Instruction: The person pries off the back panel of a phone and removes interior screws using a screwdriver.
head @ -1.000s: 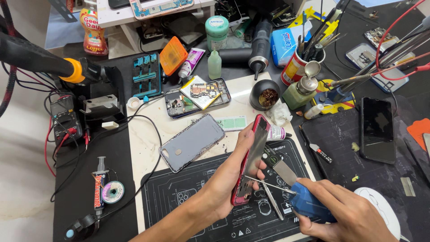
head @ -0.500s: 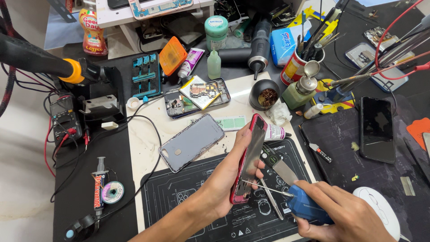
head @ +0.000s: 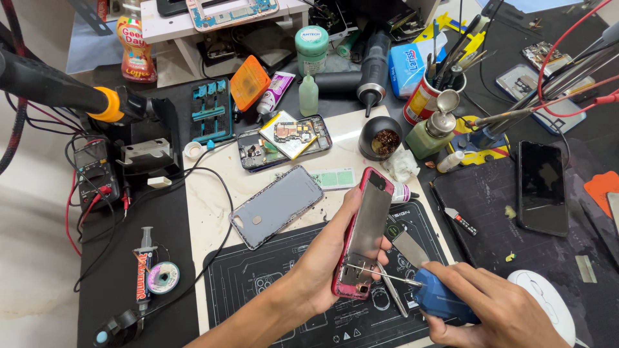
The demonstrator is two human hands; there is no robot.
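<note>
Red-framed phone [head: 362, 238] sits tilted in your left hand [head: 329, 258], fingers clamped on its edges — above the black work mat [head: 258, 290]. Your right hand [head: 496, 309] is closed around a blue screwdriver [head: 438, 299], tip touching the phone's lower end.

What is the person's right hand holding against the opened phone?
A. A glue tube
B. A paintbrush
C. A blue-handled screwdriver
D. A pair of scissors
C: the right hand grips a blue-handled screwdriver whose thin metal shaft points to the lower part of the red-framed phone, which the left hand holds up.
</note>
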